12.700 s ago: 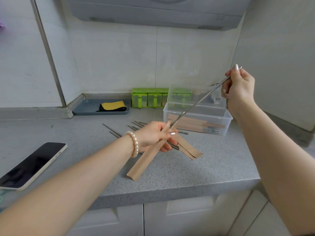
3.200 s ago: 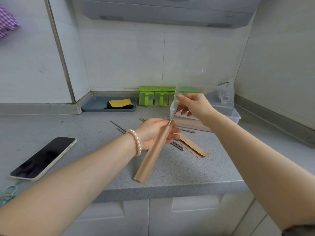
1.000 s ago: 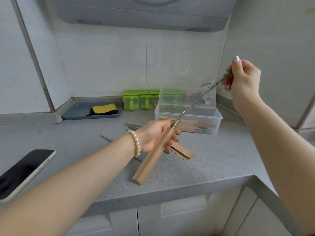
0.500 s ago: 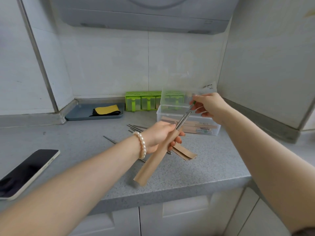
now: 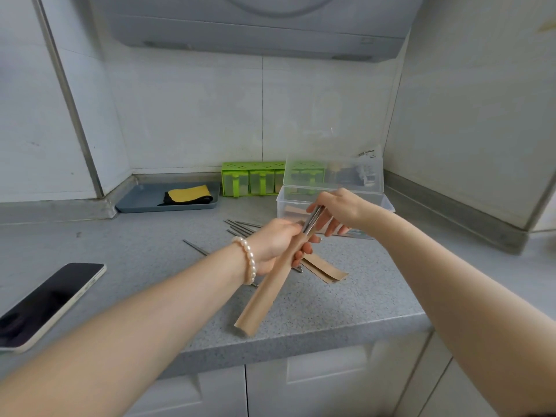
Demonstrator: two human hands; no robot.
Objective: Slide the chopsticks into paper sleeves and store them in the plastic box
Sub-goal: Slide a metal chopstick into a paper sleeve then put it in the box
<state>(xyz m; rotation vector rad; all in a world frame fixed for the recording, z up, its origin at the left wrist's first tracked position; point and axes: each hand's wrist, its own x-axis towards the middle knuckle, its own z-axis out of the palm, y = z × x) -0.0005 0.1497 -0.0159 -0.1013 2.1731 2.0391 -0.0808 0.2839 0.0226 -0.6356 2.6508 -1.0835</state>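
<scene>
My left hand (image 5: 275, 242) grips the upper end of a brown paper sleeve (image 5: 264, 293) that slants down towards the counter's front edge. My right hand (image 5: 340, 210) pinches the top of the metal chopsticks (image 5: 313, 219), most of whose length is inside the sleeve. Behind both hands stands the clear plastic box (image 5: 388, 206), lid up, with sleeved pairs inside. Loose metal chopsticks (image 5: 240, 228) lie on the counter behind my left hand. Empty sleeves (image 5: 326, 269) lie flat just right of it.
A phone (image 5: 48, 302) lies at the counter's left front. A grey tray (image 5: 135, 203) with a yellow cloth (image 5: 188, 194) sits at the back, a green spice rack (image 5: 251, 179) next to it. Walls close off the back and right; a range hood (image 5: 255, 25) hangs overhead.
My right hand came down from high on the right and pushed the chopsticks deep into the sleeve. My left hand kept its hold on the sleeve.
</scene>
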